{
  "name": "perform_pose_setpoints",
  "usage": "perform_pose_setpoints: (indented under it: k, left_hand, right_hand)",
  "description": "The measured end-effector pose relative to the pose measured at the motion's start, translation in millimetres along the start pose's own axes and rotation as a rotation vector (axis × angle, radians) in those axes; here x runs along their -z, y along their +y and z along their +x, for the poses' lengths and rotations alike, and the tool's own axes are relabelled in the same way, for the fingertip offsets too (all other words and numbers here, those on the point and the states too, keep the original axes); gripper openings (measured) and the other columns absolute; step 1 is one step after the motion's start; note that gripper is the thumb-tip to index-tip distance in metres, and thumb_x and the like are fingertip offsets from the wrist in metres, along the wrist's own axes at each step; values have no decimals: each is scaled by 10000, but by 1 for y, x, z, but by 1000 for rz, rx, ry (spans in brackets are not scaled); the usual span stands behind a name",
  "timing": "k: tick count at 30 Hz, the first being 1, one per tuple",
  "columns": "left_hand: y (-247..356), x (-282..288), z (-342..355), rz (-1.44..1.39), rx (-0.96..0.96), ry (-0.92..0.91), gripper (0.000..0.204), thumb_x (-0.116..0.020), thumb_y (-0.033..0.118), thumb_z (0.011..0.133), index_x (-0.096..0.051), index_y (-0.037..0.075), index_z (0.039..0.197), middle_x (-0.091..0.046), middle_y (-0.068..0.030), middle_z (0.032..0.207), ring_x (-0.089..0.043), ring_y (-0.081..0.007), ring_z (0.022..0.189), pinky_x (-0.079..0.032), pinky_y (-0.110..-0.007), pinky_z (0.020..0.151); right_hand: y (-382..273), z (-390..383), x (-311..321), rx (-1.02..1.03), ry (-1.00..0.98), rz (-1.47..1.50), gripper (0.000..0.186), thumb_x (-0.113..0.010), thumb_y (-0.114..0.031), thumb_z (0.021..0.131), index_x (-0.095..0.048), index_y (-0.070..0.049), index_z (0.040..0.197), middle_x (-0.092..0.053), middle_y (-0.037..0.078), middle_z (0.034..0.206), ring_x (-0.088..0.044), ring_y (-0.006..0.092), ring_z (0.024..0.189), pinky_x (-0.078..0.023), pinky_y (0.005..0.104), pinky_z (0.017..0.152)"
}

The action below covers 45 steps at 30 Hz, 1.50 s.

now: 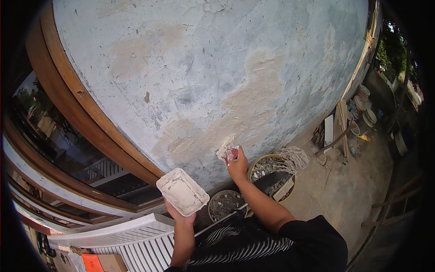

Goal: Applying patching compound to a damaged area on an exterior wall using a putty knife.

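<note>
Currently the wall (217,68) carries a broad band of pale, cream-coloured filler running from its upper left, across the middle, down toward the lower centre where the work is in hand. Grey, weathered render shows on both sides of that band and along the lower edge of the wall, so by judgement the patching is partly complete: the central band is coated, the grey areas to the right and below are not.

At the left edge of the wall stands a brown wooden window frame (77,104) with dark glass. Below it a white slatted panel (131,235) leans near the person. On the ground at the foot of the wall sit two round tubs of rubble (224,204), and a mop head (294,158) lies across the farther one.

The left hand (181,215) supports a white rectangular tray (182,191) from beneath, grip closed on its underside; the tray is tilted, its long axis running from upper left to lower right, and a layer of pale filler lines it.

The right hand (237,165) holds a putty knife (226,150), grip closed round its red handle. The blade rests against the lower centre of the wall, pointing up and to the left; its long axis runs from lower right to upper left.
</note>
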<state>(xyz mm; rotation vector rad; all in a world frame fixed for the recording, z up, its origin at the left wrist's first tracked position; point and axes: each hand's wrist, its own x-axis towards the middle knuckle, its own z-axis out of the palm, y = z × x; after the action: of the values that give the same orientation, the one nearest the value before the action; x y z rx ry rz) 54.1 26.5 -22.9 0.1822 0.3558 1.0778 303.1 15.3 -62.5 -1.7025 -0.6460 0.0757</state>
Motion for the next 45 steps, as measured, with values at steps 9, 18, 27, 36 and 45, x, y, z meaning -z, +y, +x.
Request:
perform_pose_setpoints:
  k: [9, 18, 27, 36, 45]
  left_hand:
    - [6, -5, -5, -15, -5, 15, 512, -401, 504, 995, -551, 165, 1348, -633, -58, 1283, -630, -315, 1138, -511, -544, 959]
    - [2, -22, -9, 4, 15, 27, 489, -403, 491, 998, -570, 161, 1318, -650, -52, 1251, -644, -305, 1108, -522, -528, 944]
    - [1, -13, -11, 8, 3, 10, 494, -410, 497, 995, -561, 164, 1327, -642, -51, 1264, -638, -305, 1117, -519, -529, 949]
    - [5, -6, -9, 12, -27, 26, 503, -408, 506, 990, -559, 170, 1332, -639, -50, 1269, -636, -309, 1119, -512, -534, 958]
    - [-3, -11, -1, -5, 12, 9, 509, -406, 506, 991, -556, 168, 1341, -632, -56, 1283, -621, -316, 1147, -500, -536, 973]
  right_hand:
    - [22, -6, 24, -195, -49, 12, 477, -682, -95, 877, -520, 112, 1275, -689, 239, 1010, -693, 309, 938, -524, 374, 804]
    - [6, -30, -1, 26, -229, 55, 464, -695, -198, 889, -540, 81, 1227, -672, 282, 946, -673, 419, 882, -519, 436, 766]
    - [17, 4, -5, -116, 129, 124, 549, -677, -176, 909, -476, 104, 1336, -697, 234, 1007, -686, 341, 905, -522, 392, 810]
    - [-20, -13, 12, -98, -31, 373, 485, -670, -127, 924, -492, 121, 1300, -702, 211, 979, -682, 257, 867, -527, 354, 780]
    - [-83, 2, 7, 196, -11, 59, 171, -619, -94, 892, -511, 19, 961, -620, 262, 846, -604, 473, 796, -467, 501, 685]
